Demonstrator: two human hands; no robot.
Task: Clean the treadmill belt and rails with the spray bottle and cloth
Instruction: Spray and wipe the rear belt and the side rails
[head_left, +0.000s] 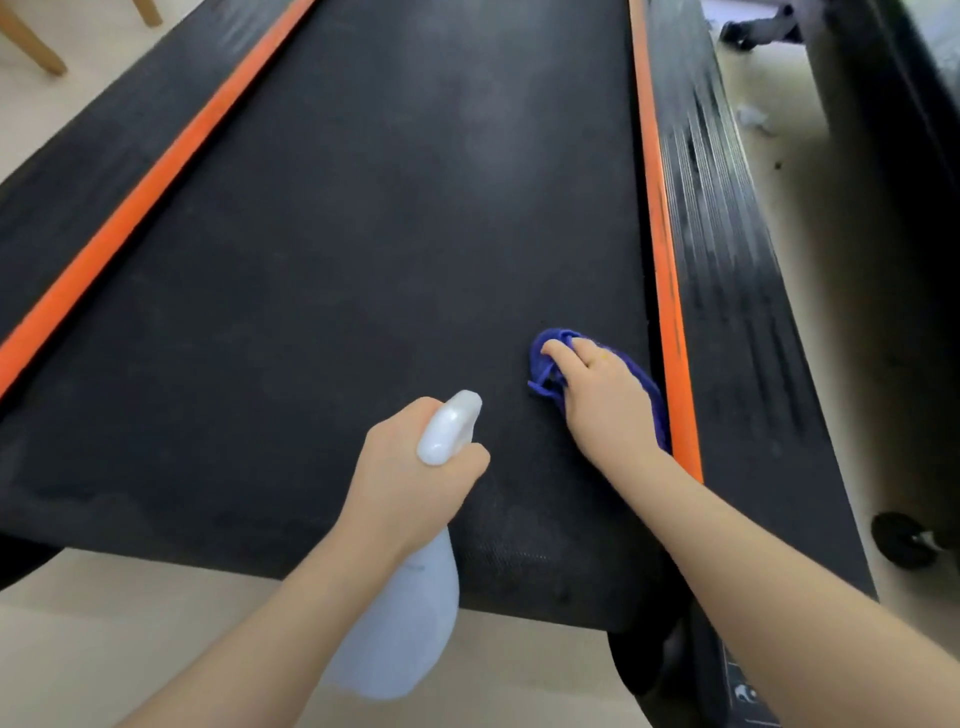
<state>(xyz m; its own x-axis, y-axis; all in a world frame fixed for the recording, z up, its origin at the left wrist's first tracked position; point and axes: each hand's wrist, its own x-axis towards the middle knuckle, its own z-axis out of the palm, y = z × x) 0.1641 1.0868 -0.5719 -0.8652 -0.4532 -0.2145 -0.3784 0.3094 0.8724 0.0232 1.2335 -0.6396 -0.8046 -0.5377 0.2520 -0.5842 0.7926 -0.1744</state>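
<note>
You're looking down the long black treadmill belt (363, 260), and it's filling most of the view, running from the near edge away to the far end. Orange stripes are running along both sides of it, and outside them the black side rails are lying: the left rail (78, 171) plain and dark, the right rail (727, 270) ribbed along its length. Pale floor (104, 639) is showing at the near left, and wooden chair legs (31, 41) are standing at the far left corner. A small black wheel (904, 540) is sitting on the floor just beside the right rail.

Your left hand (410, 478) is wrapping its fingers around the neck of the spray bottle (400, 623), holding it over the near edge of the belt. The white nozzle head is pointing forward over the belt, and the pale translucent body is hanging below your wrist, over the floor.

Your right hand (597, 395) is pressing down on the blue cloth (550, 364), fingers curling onto the bunched fabric. The cloth is lying on the belt near its right side, its right edge just beside the orange stripe (670, 312).
</note>
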